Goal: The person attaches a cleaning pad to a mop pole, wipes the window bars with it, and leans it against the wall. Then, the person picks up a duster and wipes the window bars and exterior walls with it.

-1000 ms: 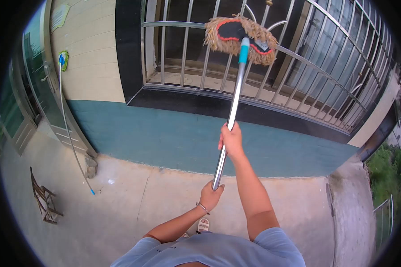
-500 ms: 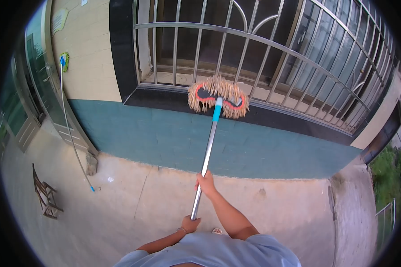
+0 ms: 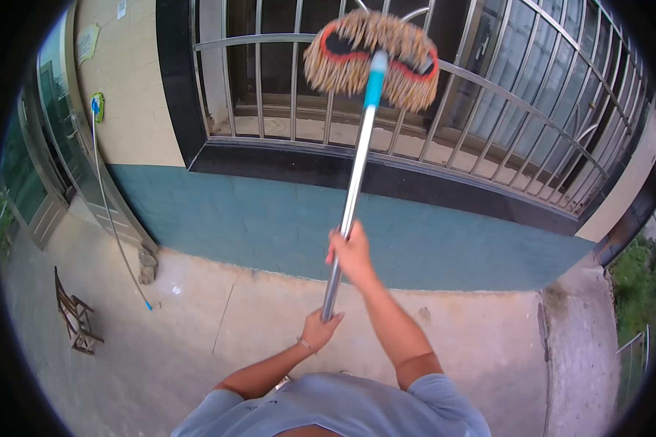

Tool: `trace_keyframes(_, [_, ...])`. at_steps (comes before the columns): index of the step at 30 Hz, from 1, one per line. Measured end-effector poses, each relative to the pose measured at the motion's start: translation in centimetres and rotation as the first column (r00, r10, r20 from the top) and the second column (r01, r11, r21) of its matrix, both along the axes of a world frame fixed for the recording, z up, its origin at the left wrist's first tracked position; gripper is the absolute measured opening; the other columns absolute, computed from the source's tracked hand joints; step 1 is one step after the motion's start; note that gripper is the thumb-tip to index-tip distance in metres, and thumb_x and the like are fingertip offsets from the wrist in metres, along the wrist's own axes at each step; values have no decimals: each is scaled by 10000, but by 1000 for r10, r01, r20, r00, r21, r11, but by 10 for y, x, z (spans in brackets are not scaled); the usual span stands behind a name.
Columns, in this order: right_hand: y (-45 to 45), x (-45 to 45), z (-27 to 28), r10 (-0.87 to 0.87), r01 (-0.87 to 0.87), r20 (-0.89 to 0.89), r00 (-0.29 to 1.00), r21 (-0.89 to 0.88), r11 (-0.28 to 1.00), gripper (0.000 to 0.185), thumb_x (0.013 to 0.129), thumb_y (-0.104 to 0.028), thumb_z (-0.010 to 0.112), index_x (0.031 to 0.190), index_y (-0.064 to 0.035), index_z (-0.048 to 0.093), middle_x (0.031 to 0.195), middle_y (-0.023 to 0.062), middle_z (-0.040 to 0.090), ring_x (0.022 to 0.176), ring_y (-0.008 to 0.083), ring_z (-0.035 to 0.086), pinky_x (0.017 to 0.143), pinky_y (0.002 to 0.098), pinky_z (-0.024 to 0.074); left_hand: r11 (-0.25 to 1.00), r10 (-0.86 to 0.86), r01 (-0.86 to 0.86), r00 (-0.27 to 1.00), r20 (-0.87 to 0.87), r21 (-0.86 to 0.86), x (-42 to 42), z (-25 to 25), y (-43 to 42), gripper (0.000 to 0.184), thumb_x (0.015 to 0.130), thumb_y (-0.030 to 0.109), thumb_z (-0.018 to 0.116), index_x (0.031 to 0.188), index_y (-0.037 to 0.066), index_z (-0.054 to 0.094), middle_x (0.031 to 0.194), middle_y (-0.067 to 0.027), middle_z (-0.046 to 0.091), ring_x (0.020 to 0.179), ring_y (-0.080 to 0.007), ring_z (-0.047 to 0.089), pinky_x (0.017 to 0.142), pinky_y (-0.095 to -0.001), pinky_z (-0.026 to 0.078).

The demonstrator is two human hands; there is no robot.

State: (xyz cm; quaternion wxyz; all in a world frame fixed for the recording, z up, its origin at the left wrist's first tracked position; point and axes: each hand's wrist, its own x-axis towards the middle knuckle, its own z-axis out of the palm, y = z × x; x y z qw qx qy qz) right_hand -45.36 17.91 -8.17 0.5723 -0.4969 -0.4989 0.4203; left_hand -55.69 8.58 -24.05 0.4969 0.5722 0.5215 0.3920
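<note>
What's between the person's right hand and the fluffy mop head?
In the head view, the silver pole and its blue collar run from the right hand up to the mop head.

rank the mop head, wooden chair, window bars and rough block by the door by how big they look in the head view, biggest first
1. Window bars, taken together
2. Mop head
3. Wooden chair
4. Rough block
Apparent size only; nearness may enlarge the mop head.

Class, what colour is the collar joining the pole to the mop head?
The collar is turquoise, paler at its top; see the head view.
</note>
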Motion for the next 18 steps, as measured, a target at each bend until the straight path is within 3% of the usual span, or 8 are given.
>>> trace_keyframes(2, [17,15,38,-33,37,-40,999,96,995,124,833,-88,494,883,-39,392,587,58,492,392,139,493,366,274,403,991,-67,84,984,163,-101,15,67,15,305,805,267,651,652,40,516,527,-25,502,486,-103,462,462,-295,395])
trace_keyframes(5, [35,32,58,-63,77,-100,993,141,987,114,835,-91,481,894,-43,396,569,52,471,373,130,466,341,266,383,983,-96,134,957,273,-123,27,88,32,304,814,260,648,642,56,503,522,20,475,475,-70,409,442,-263,364])
trace_keyframes(9, [39,32,26,-126,136,-113,986,94,986,102,830,-71,449,917,-45,404,558,44,452,353,126,439,316,264,361,999,-25,33,981,193,-41,31,53,28,335,814,267,650,617,52,485,503,26,430,464,-65,374,424,-266,338])
trace_keyframes(14, [23,20,-18,-111,114,-203,973,3,993,94,825,-58,429,917,-45,409,563,44,446,346,124,425,318,265,366,984,18,4,993,119,-181,19,9,8,403,802,293,658,551,53,452,489,20,409,480,-59,347,424,-272,320])
trace_keyframes(18, [13,13,-68,-117,108,-172,978,-61,992,75,822,-46,421,894,-39,402,600,51,461,360,133,440,321,274,377,969,-12,10,1000,-6,-246,2,-32,-6,408,790,311,661,551,46,463,477,5,434,452,-66,384,417,-282,339])
